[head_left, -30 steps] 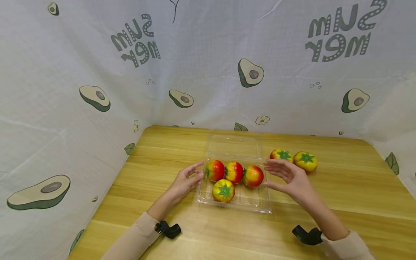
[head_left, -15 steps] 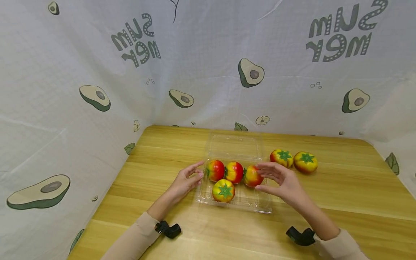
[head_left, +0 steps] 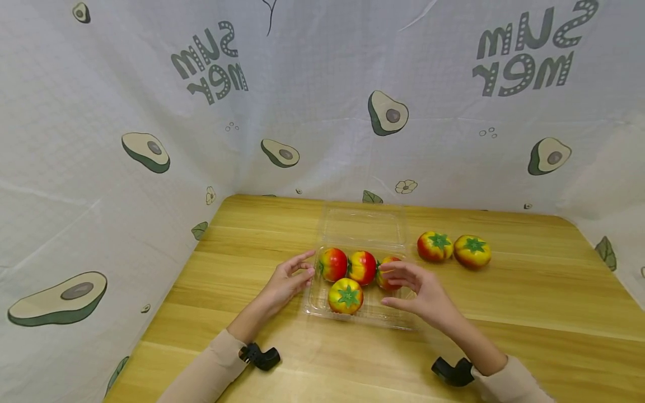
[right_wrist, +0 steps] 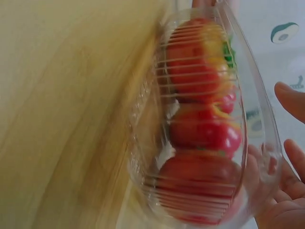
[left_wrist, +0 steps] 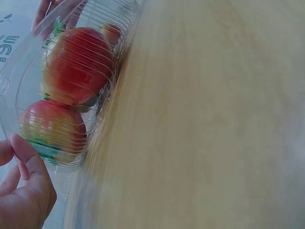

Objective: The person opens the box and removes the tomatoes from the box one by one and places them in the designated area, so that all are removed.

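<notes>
A clear plastic clamshell box (head_left: 375,320) lies with its lid (head_left: 363,226) folded back. Inside, three red-yellow tomatoes form the back row: left (head_left: 333,264), middle (head_left: 362,267) and right (head_left: 389,272). A yellower tomato (head_left: 345,295) with a green star-shaped top sits at the front left. My left hand (head_left: 284,285) pinches the box's left rim between thumb and finger. My right hand (head_left: 423,294) hovers over the box's right side, fingers spread and holding nothing; it partly covers the right tomato. In the right wrist view its fingers (right_wrist: 291,183) appear beyond the box wall.
Two more tomatoes, one red-yellow (head_left: 435,246) and one mostly yellow (head_left: 472,251), rest side by side on the wooden table (head_left: 544,291), right of the box. A white cloth (head_left: 322,84) with avocado prints hangs behind and at the left.
My right hand has moved left, from beside the box's right edge to over its right part, uncovering the loose tomatoes. The left hand and the box have stayed put.
</notes>
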A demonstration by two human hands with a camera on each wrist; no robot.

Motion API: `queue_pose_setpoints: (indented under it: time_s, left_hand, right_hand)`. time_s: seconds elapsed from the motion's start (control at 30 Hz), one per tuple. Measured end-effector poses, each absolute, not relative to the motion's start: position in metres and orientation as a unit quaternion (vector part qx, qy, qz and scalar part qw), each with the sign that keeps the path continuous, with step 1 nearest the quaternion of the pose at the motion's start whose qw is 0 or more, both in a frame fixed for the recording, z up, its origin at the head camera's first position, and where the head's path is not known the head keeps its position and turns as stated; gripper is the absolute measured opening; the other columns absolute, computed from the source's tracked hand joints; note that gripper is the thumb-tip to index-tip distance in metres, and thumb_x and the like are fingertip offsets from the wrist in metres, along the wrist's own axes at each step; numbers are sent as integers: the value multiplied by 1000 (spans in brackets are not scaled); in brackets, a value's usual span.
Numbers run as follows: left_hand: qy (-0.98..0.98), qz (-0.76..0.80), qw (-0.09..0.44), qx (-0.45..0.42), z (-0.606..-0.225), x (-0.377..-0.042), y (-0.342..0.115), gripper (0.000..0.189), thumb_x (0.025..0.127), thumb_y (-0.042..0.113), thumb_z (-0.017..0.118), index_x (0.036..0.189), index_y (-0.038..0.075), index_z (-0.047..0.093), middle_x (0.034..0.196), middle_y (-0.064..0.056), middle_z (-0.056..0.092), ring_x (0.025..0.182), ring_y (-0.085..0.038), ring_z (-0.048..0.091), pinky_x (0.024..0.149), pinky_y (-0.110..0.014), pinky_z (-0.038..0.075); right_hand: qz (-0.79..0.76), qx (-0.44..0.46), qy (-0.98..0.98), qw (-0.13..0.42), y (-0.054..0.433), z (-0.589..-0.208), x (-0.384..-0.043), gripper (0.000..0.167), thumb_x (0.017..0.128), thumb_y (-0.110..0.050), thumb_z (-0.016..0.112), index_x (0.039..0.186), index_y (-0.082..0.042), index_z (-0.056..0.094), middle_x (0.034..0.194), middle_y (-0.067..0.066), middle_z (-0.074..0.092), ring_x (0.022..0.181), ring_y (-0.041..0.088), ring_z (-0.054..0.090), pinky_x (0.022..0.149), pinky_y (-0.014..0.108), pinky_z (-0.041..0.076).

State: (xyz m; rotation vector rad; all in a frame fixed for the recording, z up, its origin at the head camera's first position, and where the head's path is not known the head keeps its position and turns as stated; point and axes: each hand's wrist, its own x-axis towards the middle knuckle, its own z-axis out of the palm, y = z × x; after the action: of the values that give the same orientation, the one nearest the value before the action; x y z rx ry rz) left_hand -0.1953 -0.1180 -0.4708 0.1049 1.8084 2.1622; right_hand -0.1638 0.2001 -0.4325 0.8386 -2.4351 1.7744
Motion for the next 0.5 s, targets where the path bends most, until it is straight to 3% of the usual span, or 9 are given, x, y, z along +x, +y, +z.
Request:
queue_pose_setpoints:
  time_s: [0.3, 0.5]
  left_hand:
    - [634, 756, 160, 37, -470, -195, -118, 52, 100, 0, 57, 150, 5, 43, 109, -8, 51, 81, -10, 56, 72, -16, 52]
    - [634, 756, 159, 37, -471, -195, -118, 52, 100, 0, 57, 150, 5, 43, 109, -8, 51, 82, -10, 56, 72, -16, 52]
  right_hand:
    - [551, 288, -783, 15, 188, -435, -163, 56, 74, 5, 84, 125, 3, 62, 122, 23, 62, 105, 22, 65, 89, 37, 55]
    - [539, 286, -792, 15, 183, -437, -163, 56, 73, 5, 85, 124, 3, 62, 120, 20, 64, 104, 33, 64, 88, 39, 56]
